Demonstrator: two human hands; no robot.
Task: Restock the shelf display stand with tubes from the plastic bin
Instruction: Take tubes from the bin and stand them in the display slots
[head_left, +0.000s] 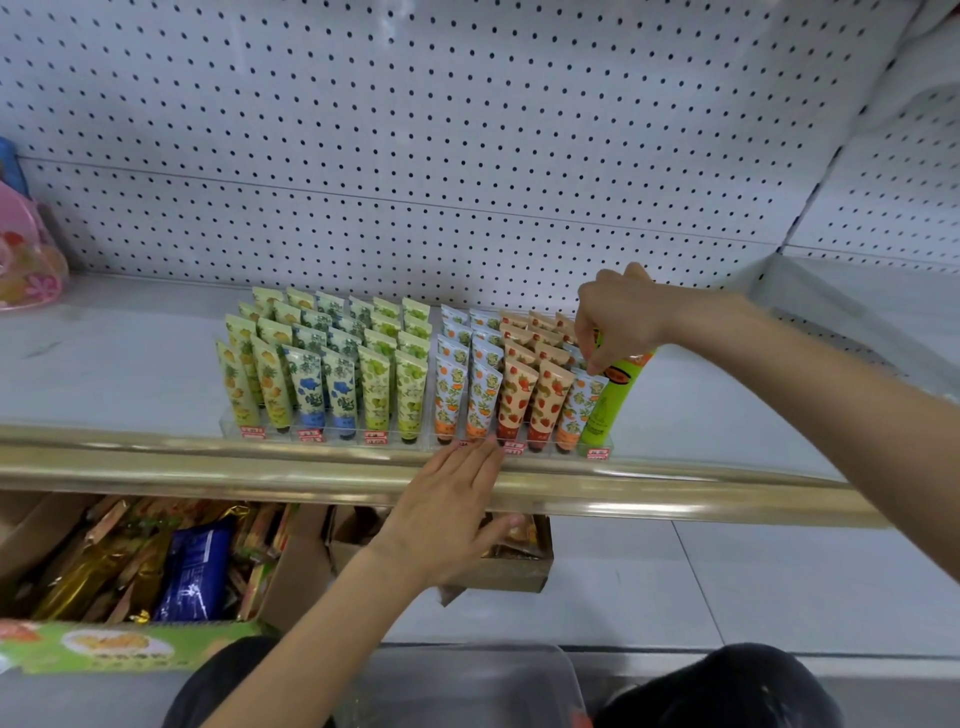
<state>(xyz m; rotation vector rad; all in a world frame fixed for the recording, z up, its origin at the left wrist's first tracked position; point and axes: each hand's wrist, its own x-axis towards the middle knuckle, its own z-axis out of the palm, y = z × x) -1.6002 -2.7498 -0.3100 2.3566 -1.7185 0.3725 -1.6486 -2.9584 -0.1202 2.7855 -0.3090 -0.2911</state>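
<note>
A clear display stand (332, 435) on the white shelf holds several rows of upright printed tubes (343, 364). My right hand (621, 317) pinches the top of a bright green tube (608, 410) standing in the stand's front right slot. My left hand (452, 499) lies flat with straight fingers, its fingertips touching the front edge of the stand near the strawberry tubes (517, 400). The clear plastic bin (467, 686) sits low in view between my knees; its contents are not visible.
A gold rail (156, 462) runs along the shelf's front edge. White pegboard (467, 156) backs the shelf. A pink bag (26, 260) sits at the far left. Cardboard boxes of snack packets (156, 561) stand on the floor below.
</note>
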